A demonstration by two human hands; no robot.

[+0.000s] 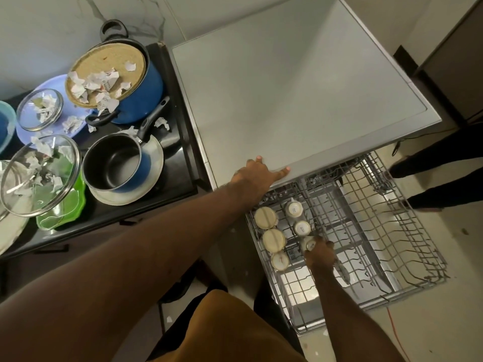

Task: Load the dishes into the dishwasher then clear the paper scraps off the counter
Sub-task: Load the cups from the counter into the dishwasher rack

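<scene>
The dishwasher (287, 87) fills the upper centre of the frame. Its wire rack (379, 218) is pulled out at lower right, mostly bare, so loading looks barely begun. On the dark worktop (177, 165) at left wait a blue stockpot (146, 95) capped by a woven mat (109, 61), a blue saucepan (112, 163) and a glass lid (41, 176). Paper scraps (94, 84) are strewn over them and are not yet cleared.

The hands are well apart. The left hand (261, 171) rests flat, fingers spread, on the dishwasher's front top edge, probably as a brace while the person leans in. The right hand (320, 253) grips a small white cup (308, 242) at the rack's left side, just below two upturned cups (302, 228), apparently seating it mouth-down so it drains.
</scene>
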